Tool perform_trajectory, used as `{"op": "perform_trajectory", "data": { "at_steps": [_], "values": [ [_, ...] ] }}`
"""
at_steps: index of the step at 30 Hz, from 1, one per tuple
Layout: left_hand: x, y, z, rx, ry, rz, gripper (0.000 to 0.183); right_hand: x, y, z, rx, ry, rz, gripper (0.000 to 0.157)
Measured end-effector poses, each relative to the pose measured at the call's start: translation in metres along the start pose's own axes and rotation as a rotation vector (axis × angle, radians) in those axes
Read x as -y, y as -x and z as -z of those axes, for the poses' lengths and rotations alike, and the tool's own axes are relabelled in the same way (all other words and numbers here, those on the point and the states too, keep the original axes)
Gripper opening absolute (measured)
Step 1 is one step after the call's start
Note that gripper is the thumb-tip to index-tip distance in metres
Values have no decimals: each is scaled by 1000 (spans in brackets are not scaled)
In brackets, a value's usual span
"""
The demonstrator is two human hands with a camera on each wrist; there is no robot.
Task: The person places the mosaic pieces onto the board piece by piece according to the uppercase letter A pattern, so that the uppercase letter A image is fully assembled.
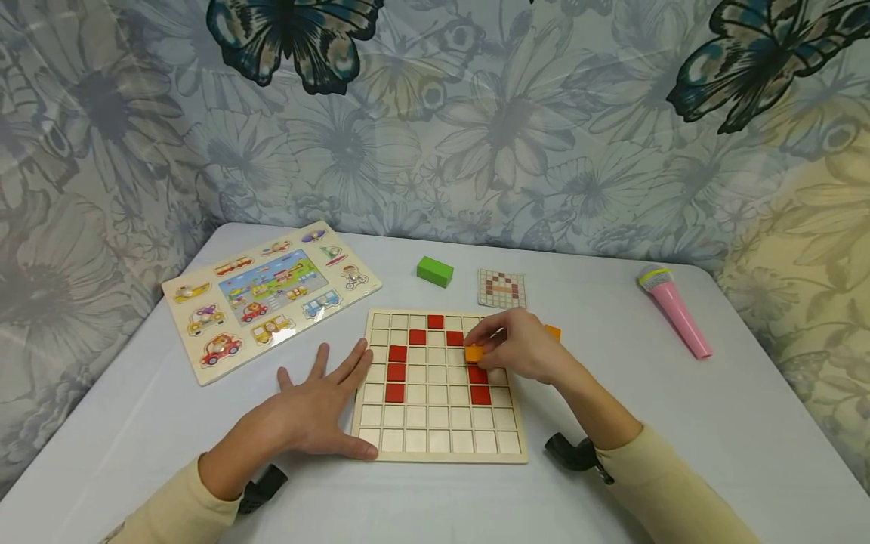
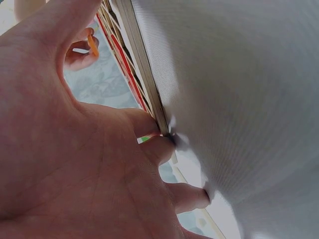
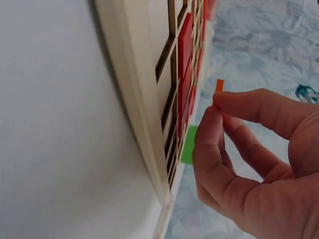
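Note:
A wooden grid board lies flat on the white table, with several red square tiles set in its cells in an arch shape. My left hand is spread along the board's left edge, thumb at the near corner and fingertips at the side. Between thumb and fingertips my right hand pinches an orange square tile, held over the board's right half. In the right wrist view the tile shows edge-on above the pinching fingers. Another orange piece peeks out behind the right hand.
Behind the board lie a green block and a small pattern card printed with a grid. A picture puzzle board with vehicles rests at the back left. On the right side is a pink toy microphone. A patterned cloth wall stands behind the table.

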State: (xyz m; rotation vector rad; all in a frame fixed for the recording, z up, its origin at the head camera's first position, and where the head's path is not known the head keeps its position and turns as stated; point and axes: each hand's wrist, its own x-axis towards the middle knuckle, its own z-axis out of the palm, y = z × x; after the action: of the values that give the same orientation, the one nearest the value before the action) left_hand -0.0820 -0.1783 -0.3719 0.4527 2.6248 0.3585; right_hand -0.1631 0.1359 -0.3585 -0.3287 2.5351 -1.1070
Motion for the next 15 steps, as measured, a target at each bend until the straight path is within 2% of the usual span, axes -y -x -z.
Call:
{"op": "perform_trajectory", "data": {
  "at_steps": [15],
  "values": [
    [0, 1, -1, 2, 18, 10, 136, 22, -9, -21, 41, -1, 34, 31]
  ]
}}
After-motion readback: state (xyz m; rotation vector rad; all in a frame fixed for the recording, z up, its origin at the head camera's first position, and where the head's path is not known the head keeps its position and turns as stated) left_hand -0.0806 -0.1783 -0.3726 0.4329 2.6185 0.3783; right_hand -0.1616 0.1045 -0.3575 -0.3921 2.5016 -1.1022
